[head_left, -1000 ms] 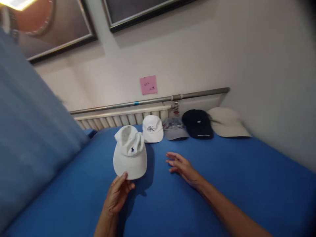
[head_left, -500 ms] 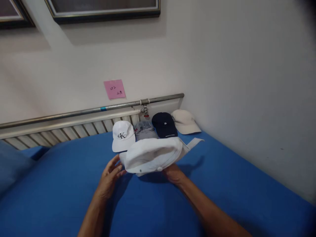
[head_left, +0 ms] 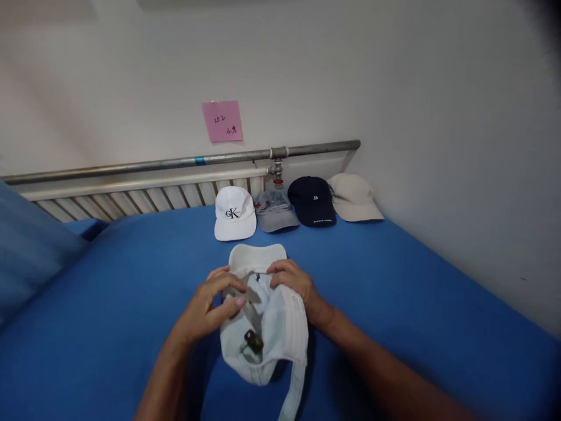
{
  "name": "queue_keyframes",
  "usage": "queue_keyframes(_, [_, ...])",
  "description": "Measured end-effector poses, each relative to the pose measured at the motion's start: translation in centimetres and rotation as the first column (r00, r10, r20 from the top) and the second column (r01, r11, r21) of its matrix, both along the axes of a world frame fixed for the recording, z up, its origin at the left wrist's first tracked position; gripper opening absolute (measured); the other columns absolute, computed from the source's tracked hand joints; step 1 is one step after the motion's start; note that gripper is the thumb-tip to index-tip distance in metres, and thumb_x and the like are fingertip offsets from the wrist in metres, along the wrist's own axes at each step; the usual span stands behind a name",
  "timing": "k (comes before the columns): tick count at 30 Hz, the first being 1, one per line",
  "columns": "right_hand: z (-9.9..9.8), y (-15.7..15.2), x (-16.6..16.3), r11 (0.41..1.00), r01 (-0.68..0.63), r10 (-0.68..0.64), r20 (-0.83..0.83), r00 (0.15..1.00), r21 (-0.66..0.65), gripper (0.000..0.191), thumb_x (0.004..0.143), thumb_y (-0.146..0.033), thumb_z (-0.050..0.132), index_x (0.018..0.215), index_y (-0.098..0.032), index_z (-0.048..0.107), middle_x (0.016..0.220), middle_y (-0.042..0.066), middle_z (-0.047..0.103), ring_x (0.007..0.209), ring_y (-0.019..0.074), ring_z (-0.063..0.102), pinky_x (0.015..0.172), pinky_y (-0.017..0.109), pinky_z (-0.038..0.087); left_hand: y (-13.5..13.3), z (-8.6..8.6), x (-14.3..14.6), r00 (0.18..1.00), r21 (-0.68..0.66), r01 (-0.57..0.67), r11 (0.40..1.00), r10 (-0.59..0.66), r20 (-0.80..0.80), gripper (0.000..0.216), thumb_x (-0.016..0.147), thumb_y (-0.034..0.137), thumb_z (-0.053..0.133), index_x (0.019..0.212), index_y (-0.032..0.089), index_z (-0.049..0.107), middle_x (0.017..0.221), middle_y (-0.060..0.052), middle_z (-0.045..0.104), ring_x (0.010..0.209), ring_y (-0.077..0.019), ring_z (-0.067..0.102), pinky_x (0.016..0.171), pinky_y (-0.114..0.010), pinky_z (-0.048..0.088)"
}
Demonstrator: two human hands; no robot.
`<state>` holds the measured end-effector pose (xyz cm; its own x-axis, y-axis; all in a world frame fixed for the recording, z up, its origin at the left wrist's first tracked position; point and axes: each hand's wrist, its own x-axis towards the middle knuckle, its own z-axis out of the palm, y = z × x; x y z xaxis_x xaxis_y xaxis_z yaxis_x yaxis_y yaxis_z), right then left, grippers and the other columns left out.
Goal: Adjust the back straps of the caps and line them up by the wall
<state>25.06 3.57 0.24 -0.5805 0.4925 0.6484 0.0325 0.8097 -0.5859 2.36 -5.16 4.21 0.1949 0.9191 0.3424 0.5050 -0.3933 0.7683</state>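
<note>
Between my hands is a pale white baseball cap (head_left: 287,327), its brim pointing away from me and a small dark logo on its front. Its loose strap hangs toward me, and a dark brass-like buckle (head_left: 253,341) shows at the back opening. My right hand (head_left: 295,283) grips the cap's right side near the brim, fingers curled over the front. On the left side, my left hand (head_left: 214,307) holds it with bent fingers and thumb at the crown.
Along the wall stand a white cap with black letters (head_left: 235,214), a grey cap (head_left: 276,211), a navy cap (head_left: 312,202) and a beige cap (head_left: 354,197) on a blue-covered bed (head_left: 131,304). Behind them are a radiator (head_left: 149,194), a metal pipe (head_left: 166,166) and a pink note (head_left: 222,121).
The held cap has come closer and turned, so its brim now points away and its strap toward me. Both hands have shifted onto its sides. The view has tilted down.
</note>
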Motion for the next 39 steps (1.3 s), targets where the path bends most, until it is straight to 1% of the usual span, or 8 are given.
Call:
queue_keyframes(4, [-0.9,1.1,0.3,0.994,0.112,-0.113,-0.043,0.993,-0.015,0.006,0.085,-0.023,0.061,0.081,-0.021,0.064,0.104,0.008,0.061,0.1,0.0206,0.057,0.09,0.036,0.047,-0.5,0.8,1.2,0.965,-0.058,0.023,0.998,-0.037,-0.26,0.018,0.083,0.034,0.062,0.093,0.019,0.065,0.09,-0.002,0.069,0.091,-0.0185,0.063,0.114,-0.045,0.021])
queue_keyframes(8, [-1.8,2.0,0.2,0.988,0.151,-0.153,-0.058,0.987,-0.039,0.007,0.086,-0.024,0.06,0.081,-0.021,0.064,0.105,0.008,0.061,0.1,0.0209,0.057,0.091,0.036,0.047,-1.0,1.5,1.9,0.942,-0.087,0.049,0.995,-0.075,-0.327,0.023,0.078,0.029,0.066,0.099,0.021,0.068,0.084,-0.001,0.067,0.088,-0.0194,0.062,0.116,-0.046,0.016])
queue_keyframes(15, [-1.9,2.9,0.8,0.985,0.163,-0.159,0.063,0.985,-0.056,0.009,0.087,-0.023,0.057,0.09,-0.021,0.066,0.115,0.01,0.06,0.109,0.0224,0.056,0.096,0.041,0.045,-0.7,1.4,0.6,0.994,-0.218,0.083,0.972,-0.097,-0.056,0.018,0.075,0.019,0.064,0.085,0.028,0.076,0.083,-0.001,0.071,0.09,-0.0241,0.063,0.117,-0.045,0.01])
queue_keyframes(22, [-0.3,-1.4,4.2,0.963,0.139,-0.182,0.176,0.968,0.233,0.052,0.083,-0.02,0.061,0.133,-0.022,0.047,0.139,0.016,0.045,0.132,0.032,0.038,0.106,0.057,0.033,-0.8,-0.1,-0.9,0.923,-0.281,-0.044,0.959,0.146,0.356,0.017,0.082,0.038,0.064,0.086,0.022,0.07,0.1,-0.006,0.07,0.125,-0.0279,0.047,0.109,-0.039,0.03])
queue_keyframes(28, [-0.4,-9.0,6.3,0.905,0.161,-0.252,0.193,0.948,0.393,0.043,0.078,-0.007,0.056,0.114,-0.031,0.058,0.134,0.009,0.048,0.129,0.0311,0.039,0.097,0.05,0.041,-0.6,-0.3,0.0,0.921,-0.331,0.028,0.943,0.104,0.375,0.021,0.083,0.04,0.064,0.089,0.02,0.066,0.091,-0.004,0.065,0.088,-0.0185,0.057,0.077,-0.027,0.043])
queue_keyframes(33, [-0.3,-10.7,5.4,0.873,0.11,-0.242,0.227,0.943,0.476,0.033,0.078,-0.007,0.058,0.103,-0.029,0.062,0.122,0.007,0.06,0.12,0.028,0.048,0.095,0.048,0.039,-0.4,-0.3,0.6,0.905,-0.32,0.024,0.947,0.115,0.409,0.023,0.081,0.039,0.065,0.088,0.017,0.065,0.076,0.0,0.059,0.071,-0.0133,0.05,0.066,-0.024,0.04])
queue_keyframes(36, [0.5,-10.9,4.9,0.917,0.042,-0.124,0.182,0.976,0.397,0.028,0.08,-0.006,0.057,0.1,-0.025,0.059,0.114,0.007,0.065,0.113,0.0255,0.054,0.097,0.048,0.039,-0.3,-0.8,0.5,0.892,-0.334,0.039,0.942,0.118,0.436,0.022,0.08,0.039,0.066,0.087,0.018,0.065,0.076,0.0,0.058,0.069,-0.0127,0.05,0.065,-0.023,0.039])
queue_keyframes(39, [1.8,-10.9,4.3,0.995,-0.073,0.065,0.121,0.991,0.063,0.027,0.087,-0.007,0.047,0.107,-0.024,0.054,0.105,0.007,0.067,0.095,0.0184,0.063,0.087,0.038,0.049,-0.1,-1.1,0.4,0.888,-0.329,0.04,0.943,0.117,0.445,0.019,0.079,0.036,0.067,0.083,0.018,0.065,0.074,0.0,0.058,0.068,-0.0126,0.051,0.064,-0.022,0.039])
